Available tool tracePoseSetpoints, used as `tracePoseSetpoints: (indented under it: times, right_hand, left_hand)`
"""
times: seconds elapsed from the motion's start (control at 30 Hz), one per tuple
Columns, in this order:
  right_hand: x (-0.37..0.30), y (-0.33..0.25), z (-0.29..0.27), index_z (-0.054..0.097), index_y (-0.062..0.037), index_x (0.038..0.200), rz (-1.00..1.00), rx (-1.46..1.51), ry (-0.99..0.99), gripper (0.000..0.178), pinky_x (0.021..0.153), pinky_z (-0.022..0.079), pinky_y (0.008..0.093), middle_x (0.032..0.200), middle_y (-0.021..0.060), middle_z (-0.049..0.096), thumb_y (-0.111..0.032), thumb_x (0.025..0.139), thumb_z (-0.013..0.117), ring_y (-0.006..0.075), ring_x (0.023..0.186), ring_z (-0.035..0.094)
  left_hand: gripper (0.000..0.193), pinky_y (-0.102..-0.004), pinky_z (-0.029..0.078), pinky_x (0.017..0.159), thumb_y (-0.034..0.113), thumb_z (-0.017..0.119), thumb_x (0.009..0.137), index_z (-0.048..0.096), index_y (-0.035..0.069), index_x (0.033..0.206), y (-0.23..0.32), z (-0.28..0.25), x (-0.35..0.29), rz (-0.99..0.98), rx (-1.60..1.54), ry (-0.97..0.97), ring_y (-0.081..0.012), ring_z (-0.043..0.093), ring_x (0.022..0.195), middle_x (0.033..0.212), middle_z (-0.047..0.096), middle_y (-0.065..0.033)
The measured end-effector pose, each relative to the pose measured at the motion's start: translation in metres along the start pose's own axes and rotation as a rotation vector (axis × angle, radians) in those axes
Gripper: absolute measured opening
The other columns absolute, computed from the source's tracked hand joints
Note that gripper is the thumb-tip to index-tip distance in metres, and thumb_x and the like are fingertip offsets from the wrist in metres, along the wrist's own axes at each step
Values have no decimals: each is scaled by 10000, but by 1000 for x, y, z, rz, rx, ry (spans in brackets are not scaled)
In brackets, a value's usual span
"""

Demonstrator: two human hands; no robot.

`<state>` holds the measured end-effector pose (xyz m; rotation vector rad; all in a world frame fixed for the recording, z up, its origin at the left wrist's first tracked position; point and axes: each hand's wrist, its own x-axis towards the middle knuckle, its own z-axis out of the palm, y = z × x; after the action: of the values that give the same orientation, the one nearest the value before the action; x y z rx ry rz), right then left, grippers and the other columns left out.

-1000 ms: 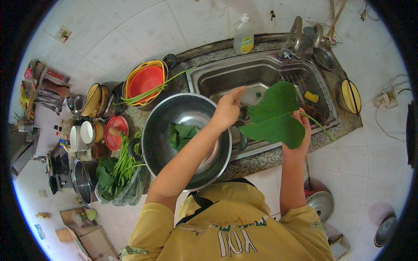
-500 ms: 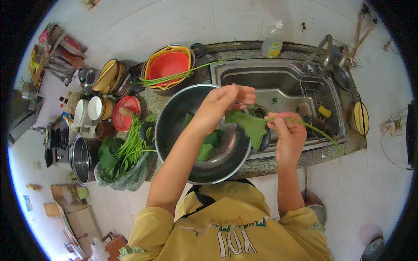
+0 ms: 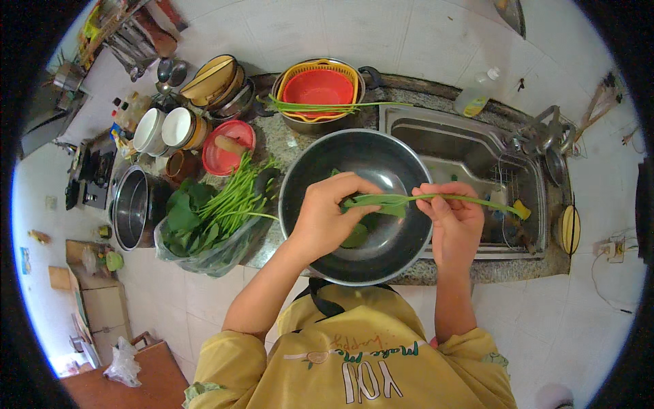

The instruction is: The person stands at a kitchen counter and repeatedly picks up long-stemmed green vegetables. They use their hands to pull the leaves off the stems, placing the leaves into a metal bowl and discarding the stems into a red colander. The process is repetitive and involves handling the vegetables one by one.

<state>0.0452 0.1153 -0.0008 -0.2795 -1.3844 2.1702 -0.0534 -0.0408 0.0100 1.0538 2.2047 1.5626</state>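
A stalk of leafy greens (image 3: 390, 202) stretches between my hands over a wide dark pan (image 3: 398, 249). My left hand (image 3: 332, 208) is closed round the leaf, thumb below and fingers above. My right hand (image 3: 453, 218) pinches the stem (image 3: 494, 203) just past the leaf, and the stem's free end sticks out to the right over the sink. Several loose green leaves (image 3: 355, 237) lie in the pan, partly hidden by my left hand. Left of the pan, an open plastic bag (image 3: 211, 262) holds a bunch of leafy stalks (image 3: 228, 204).
A red basket (image 3: 320, 88) in a yellow one sits on a pot behind the pan, with bare stems (image 3: 306, 108) across it. The steel sink (image 3: 463, 140) is at the right. A red lid (image 3: 218, 153), bowls (image 3: 177, 126) and a steel pot (image 3: 133, 215) stand left.
My left hand has come down from above the leaf and closed on it. The stalk is now straighter and over the pan. The whole view has shifted, with the counter further right.
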Motion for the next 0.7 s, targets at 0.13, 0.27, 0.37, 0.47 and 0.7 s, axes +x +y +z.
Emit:
tracePoseSetpoints:
  times: [0.13, 0.27, 0.37, 0.47, 0.7]
  right_hand:
    - [-1, 3, 17, 516, 42, 906, 1, 17, -1, 117, 681, 536, 289, 874, 193, 604, -3, 801, 536, 256, 789, 618]
    - [-3, 6, 34, 518, 52, 909, 47, 43, -2, 120, 633, 545, 284, 847, 202, 608, -16, 812, 531, 251, 741, 628]
    - [-5, 9, 45, 522, 56, 911, 64, -10, -9, 127, 612, 547, 285, 836, 205, 609, -29, 817, 534, 248, 719, 630]
    - [-7, 11, 53, 528, 59, 903, 43, -134, -14, 127, 601, 547, 283, 822, 201, 611, -32, 816, 540, 242, 711, 630]
    - [-14, 15, 63, 539, 57, 873, 10, -256, -28, 101, 589, 546, 276, 791, 193, 613, -24, 812, 543, 223, 691, 629]
  left_hand:
    - [188, -250, 443, 668, -9, 645, 659, 616, 10, 844, -4, -23, -18, -78, -69, 36, -135, 573, 726, 779, 615, -65]
    - [206, -240, 429, 737, 25, 608, 720, 598, 0, 924, -3, -41, -34, -234, -301, 49, -106, 550, 810, 892, 610, -54]
    - [254, -259, 408, 802, 179, 530, 825, 564, -21, 977, -15, -55, -43, -194, -326, -24, -126, 537, 868, 925, 595, -68]
    - [365, -276, 404, 822, 288, 419, 889, 553, -37, 990, -31, -65, -47, -306, -485, -114, -145, 539, 894, 924, 595, -83]
    - [412, -305, 388, 867, 324, 531, 801, 564, -20, 1026, -22, -84, -46, 32, -266, -8, -193, 532, 977, 1055, 573, -110]
